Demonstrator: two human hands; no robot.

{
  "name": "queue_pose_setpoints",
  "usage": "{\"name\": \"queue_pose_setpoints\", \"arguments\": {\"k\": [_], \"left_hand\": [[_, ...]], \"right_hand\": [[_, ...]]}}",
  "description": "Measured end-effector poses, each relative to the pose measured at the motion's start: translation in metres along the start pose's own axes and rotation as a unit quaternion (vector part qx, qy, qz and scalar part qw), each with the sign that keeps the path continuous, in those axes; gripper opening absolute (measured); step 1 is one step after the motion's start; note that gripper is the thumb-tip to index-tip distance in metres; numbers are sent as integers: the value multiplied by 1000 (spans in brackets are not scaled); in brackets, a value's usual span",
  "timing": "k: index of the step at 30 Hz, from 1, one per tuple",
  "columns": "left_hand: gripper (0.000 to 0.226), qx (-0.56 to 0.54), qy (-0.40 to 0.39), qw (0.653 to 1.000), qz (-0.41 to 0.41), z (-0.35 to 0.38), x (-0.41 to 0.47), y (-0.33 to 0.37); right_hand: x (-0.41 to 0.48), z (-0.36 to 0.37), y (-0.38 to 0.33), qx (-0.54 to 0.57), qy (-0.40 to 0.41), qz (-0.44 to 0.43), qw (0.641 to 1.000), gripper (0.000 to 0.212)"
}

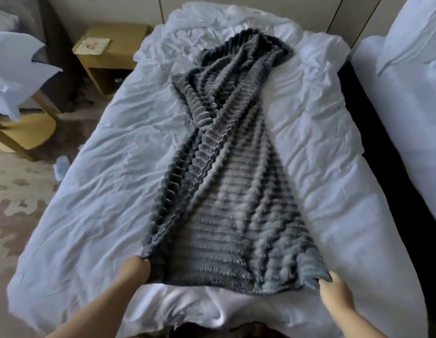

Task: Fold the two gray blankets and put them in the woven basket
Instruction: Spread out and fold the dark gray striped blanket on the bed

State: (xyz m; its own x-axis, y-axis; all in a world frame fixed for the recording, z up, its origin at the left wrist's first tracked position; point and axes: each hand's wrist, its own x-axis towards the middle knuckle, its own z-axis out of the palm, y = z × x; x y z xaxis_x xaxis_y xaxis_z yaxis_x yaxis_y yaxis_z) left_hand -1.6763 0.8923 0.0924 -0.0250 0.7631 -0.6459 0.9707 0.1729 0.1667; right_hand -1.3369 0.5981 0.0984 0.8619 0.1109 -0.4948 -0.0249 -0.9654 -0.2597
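A gray ribbed blanket (226,172) lies stretched lengthwise down the middle of a white bed (95,181), bunched and twisted toward the far end. My left hand (134,269) grips its near left corner. My right hand (333,289) grips its near right corner. The near edge of the blanket is pulled flat between both hands. Only this one gray blanket is in sight, and no woven basket shows in this view.
A second white bed (407,98) stands to the right across a dark gap (372,142). To the left are a wooden nightstand (112,57), a wooden chair (29,132) with white bedding on it, and small items on the patterned carpet (14,203).
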Motion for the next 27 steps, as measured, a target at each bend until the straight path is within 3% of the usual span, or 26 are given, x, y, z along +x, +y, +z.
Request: {"name": "queue_pose_setpoints", "arguments": {"k": [4,7,9,10,12,14,15,16,18,21,23,25,27], "left_hand": [[26,-156,34,987,6,3,-5,33],[22,-346,153,926,7,-15,7,44],[19,-391,208,896,-45,-30,15,45],[17,-350,175,918,-64,-35,18,42],[22,-191,13,977,-97,-31,24,30],[34,-68,-170,971,-152,-28,25,25],[34,-35,-208,965,-154,-29,28,28],[30,-21,-204,969,-136,-33,32,36],[24,-26,-79,995,-59,-38,51,54],[25,-20,35,999,20,-48,73,95],[38,-12,27,999,44,-39,86,119],[60,-33,5,999,13,-16,94,133],[56,13,-51,998,21,21,100,139]], "right_hand": [[8,-4,-34,163,62,18,984,18],[24,-21,-57,337,143,34,930,22],[33,-35,-77,408,177,18,896,26],[37,-37,-82,399,162,10,902,28],[40,-32,-87,282,36,-8,959,27],[36,-20,-86,129,-162,10,978,30],[35,-15,-86,55,-235,30,970,35],[35,-12,-88,-24,-275,40,960,40],[44,-12,-100,-112,-284,31,952,44],[70,-7,-124,-35,-209,40,976,44],[83,-3,-141,-4,-144,17,989,37],[88,11,-151,-21,-159,11,987,41],[91,38,-144,-38,-212,30,976,60]]}}
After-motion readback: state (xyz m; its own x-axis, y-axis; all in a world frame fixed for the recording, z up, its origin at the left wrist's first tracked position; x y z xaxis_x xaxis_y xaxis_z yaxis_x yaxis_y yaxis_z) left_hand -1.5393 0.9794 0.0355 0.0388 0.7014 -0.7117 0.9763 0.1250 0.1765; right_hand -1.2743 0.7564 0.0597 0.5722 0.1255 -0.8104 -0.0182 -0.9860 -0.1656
